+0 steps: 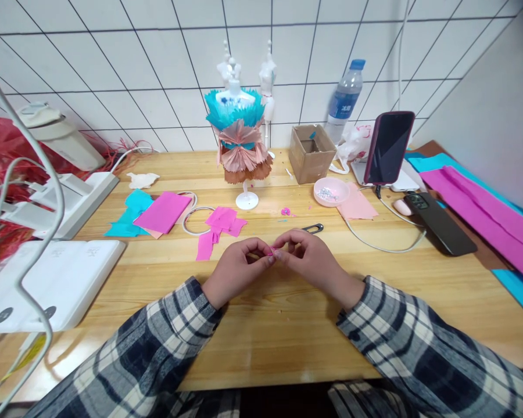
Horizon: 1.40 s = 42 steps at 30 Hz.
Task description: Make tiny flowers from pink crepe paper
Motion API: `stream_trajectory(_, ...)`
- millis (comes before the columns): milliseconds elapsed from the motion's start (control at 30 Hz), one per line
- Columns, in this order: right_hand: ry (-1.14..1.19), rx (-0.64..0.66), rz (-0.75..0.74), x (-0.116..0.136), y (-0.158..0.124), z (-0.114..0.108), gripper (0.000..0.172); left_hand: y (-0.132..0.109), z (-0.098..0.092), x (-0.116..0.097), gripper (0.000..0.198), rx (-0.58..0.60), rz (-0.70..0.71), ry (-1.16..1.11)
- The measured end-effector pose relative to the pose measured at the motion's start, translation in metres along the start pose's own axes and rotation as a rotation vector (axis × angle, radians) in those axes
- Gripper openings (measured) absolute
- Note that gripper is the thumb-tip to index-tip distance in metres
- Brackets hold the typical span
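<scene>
A tiny scrap of pink paper (272, 251) is pinched between the fingertips of both my hands, which meet at mid-table. My left hand (239, 264) holds it from the left, my right hand (311, 258) from the right. Just behind the right hand lies a pair of thread snips (314, 228), partly hidden by it. Small pink bits (286, 212) sit beyond. Pieces of pink crepe paper (222, 220) lie left of my hands. Farther back stands a mini dress form (243, 139) dressed in blue, peach and brown crepe paper.
A pink dish (331, 191) of beads, a cardboard box (312, 154), a water bottle (347, 98) and two phones (389, 148) are at the back right. Folded paper (488, 215) lies far right. A power strip (76, 200) and white cables are at left.
</scene>
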State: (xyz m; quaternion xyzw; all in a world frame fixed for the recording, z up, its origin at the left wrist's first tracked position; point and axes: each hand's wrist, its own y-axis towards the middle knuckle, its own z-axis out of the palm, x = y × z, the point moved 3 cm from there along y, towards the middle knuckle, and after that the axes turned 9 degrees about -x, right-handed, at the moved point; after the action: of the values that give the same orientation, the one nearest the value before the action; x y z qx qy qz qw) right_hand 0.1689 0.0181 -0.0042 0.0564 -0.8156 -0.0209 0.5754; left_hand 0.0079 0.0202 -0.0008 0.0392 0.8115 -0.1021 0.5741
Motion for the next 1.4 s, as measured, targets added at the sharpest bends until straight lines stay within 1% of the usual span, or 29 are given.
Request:
stream_trajectory(33, -0.030, -0.003, 0.005, -0.001, 0.000, -0.001, 0.011, -0.001, 0.000, -0.001, 0.023, -0.003, 0.001, 0.017)
stream_trajectory(67, -0.036, 0.004, 0.025, -0.002, 0.001, -0.001, 0.011, -0.001, 0.000, -0.001, 0.023, -0.002, 0.002, 0.031)
stream_trajectory(167, 0.064, 0.056, 0.130, -0.006, 0.002, -0.001, 0.017, -0.003, 0.000, -0.004, 0.021, -0.001, 0.014, 0.058)
stream_trajectory(233, 0.143, 0.073, 0.182, -0.008, 0.002, 0.000, 0.021, -0.003, -0.002, -0.006, 0.021, -0.026, 0.042, 0.030)
stream_trajectory(300, 0.213, 0.009, 0.215, -0.009, 0.003, 0.000, 0.023, -0.003, -0.001, -0.006, 0.026, -0.020, 0.056, -0.043)
stream_trajectory(367, 0.284, -0.076, 0.237, -0.010, 0.002, 0.001, 0.025, -0.001, 0.001, -0.004, 0.029, 0.021, 0.048, -0.102)
stream_trajectory(433, 0.328, -0.123, 0.252, -0.010, 0.001, 0.003, 0.026, 0.000, 0.003, -0.002, 0.026, 0.029, 0.047, -0.101)
stream_trajectory(533, 0.321, -0.100, 0.247, -0.011, -0.001, 0.006, 0.026, 0.001, 0.002, -0.002, 0.023, -0.034, 0.052, -0.090)
stream_trajectory(600, 0.304, -0.075, 0.245, -0.011, -0.001, 0.005, 0.026, 0.000, 0.001, -0.003, 0.023, -0.044, 0.034, -0.131)
stream_trajectory(700, 0.289, -0.043, 0.242, -0.010, -0.001, 0.002, 0.025, 0.000, 0.000, -0.004, 0.021, -0.004, 0.011, -0.180)
stream_trajectory(833, 0.251, 0.028, 0.205, -0.006, -0.001, 0.001, 0.021, -0.001, -0.002, -0.004, 0.022, 0.035, -0.004, -0.191)
stream_trajectory(1000, 0.131, 0.062, 0.155, -0.003, -0.001, 0.001, 0.020, -0.001, -0.003, -0.004, 0.020, 0.059, -0.022, -0.178)
stream_trajectory(1167, 0.116, 0.076, 0.145, -0.001, -0.002, 0.003, 0.015, -0.001, -0.003, -0.005, 0.020, 0.071, -0.004, -0.175)
stream_trajectory(1267, 0.132, 0.051, 0.139, 0.001, -0.003, 0.003, 0.013, -0.001, -0.001, -0.005, 0.023, 0.059, 0.009, -0.193)
stream_trajectory(1400, 0.109, 0.030, 0.119, 0.002, -0.004, 0.002, 0.010, 0.000, 0.000, -0.004, 0.025, 0.046, -0.020, -0.185)
